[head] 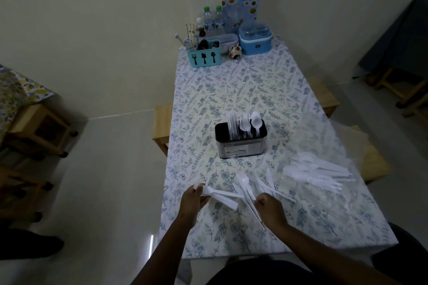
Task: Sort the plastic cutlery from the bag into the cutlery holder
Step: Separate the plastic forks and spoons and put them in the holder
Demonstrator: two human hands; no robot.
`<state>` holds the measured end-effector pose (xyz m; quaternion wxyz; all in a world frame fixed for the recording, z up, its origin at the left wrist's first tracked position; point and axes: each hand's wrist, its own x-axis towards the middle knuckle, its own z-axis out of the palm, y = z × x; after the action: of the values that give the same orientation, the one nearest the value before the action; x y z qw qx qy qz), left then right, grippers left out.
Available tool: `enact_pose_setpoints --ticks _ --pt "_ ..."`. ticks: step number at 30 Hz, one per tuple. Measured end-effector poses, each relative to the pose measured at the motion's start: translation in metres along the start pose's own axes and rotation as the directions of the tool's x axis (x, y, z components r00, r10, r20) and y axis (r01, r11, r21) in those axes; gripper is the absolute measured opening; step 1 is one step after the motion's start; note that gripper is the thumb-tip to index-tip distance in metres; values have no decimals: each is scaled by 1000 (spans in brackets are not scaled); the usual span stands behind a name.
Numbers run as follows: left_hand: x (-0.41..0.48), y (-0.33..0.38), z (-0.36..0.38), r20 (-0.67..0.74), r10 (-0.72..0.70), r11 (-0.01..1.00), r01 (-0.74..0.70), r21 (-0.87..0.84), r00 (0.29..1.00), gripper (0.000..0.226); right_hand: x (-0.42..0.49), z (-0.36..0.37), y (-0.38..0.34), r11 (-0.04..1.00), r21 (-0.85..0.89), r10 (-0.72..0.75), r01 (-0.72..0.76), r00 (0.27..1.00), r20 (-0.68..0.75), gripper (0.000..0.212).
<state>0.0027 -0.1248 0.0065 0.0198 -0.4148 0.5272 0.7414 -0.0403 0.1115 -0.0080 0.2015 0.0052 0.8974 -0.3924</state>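
A black and steel cutlery holder [240,147] stands mid-table with white plastic knives, forks and spoons upright in separate slots. My left hand [193,201] grips a small bundle of white plastic cutlery [222,196] by its head ends, handles pointing right. My right hand [269,207] is closed around the handles of white plastic spoons [244,183], bowls pointing away from me. A few loose white pieces [271,184] lie just beyond my right hand. A clear plastic bag [324,146] on the right holds a pile of white cutlery [317,172].
The table wears a floral cloth [243,90]. At its far end stand a teal cutlery caddy [203,56], water bottles [214,21], a blue container [254,40] and a menu card [240,4]. Wooden stools [162,125] sit at both sides of the table.
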Motion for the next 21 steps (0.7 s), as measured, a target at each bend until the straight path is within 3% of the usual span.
enact_pose_setpoints --ticks 3,5,8,15,21 --pt "-2 2 4 41 -2 1000 1 20 999 27 1 -15 -12 951 308 24 -18 1000 -14 8" --pt "-4 4 9 73 -18 1000 16 22 997 27 0 -24 -22 902 430 18 -41 998 59 8" --pt "-10 7 18 134 -36 999 34 19 990 26 -3 -26 -29 891 442 26 -107 982 187 7" --pt "-17 12 31 236 -30 999 37 -26 971 31 -4 -27 -32 859 480 46 -178 961 273 12" --pt "-19 7 32 196 11 999 -17 27 981 32 -1 -35 -38 645 693 77 -320 930 358 15"
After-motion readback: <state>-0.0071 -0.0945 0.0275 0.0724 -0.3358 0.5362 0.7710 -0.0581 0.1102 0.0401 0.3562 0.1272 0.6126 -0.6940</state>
